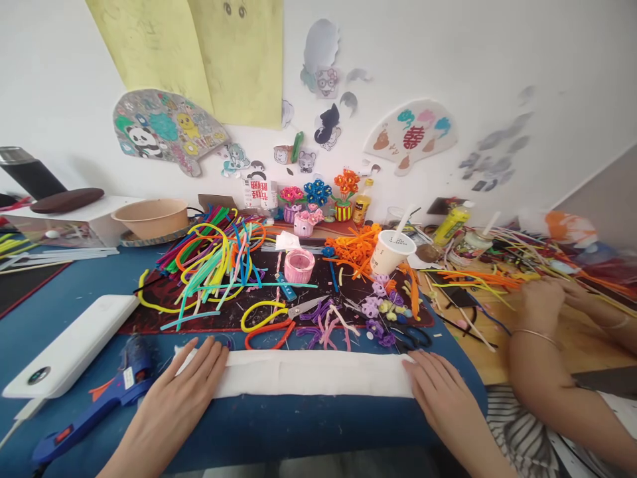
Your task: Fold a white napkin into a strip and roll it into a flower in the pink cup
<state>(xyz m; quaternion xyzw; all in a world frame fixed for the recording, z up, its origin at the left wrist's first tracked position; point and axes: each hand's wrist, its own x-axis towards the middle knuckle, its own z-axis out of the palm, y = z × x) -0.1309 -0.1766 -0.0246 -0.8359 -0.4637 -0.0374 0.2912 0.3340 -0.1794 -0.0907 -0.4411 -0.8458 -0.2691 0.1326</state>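
Note:
A long white folded strip [318, 373], paper or cloth, lies flat along the front of the blue table. Over its left end rests my left hand [192, 378], fingers stretched out and pressed flat. My right hand [438, 385] lies on the right end in the same way, its fingers extended. Just behind the strip are scissors [269, 335] with one yellow and one orange handle, beside purple and pink pipe cleaner pieces [331, 325]. Left of my left hand lies a blue glue gun [119, 385].
A white power bank [70, 345] lies at the left. Behind are a heap of coloured pipe cleaners [213, 259], a pink cup [299, 265], a lidded drink cup [392, 252] and black-handled scissors [415, 335]. At the right, another person's hands [542, 299] work over a wooden table.

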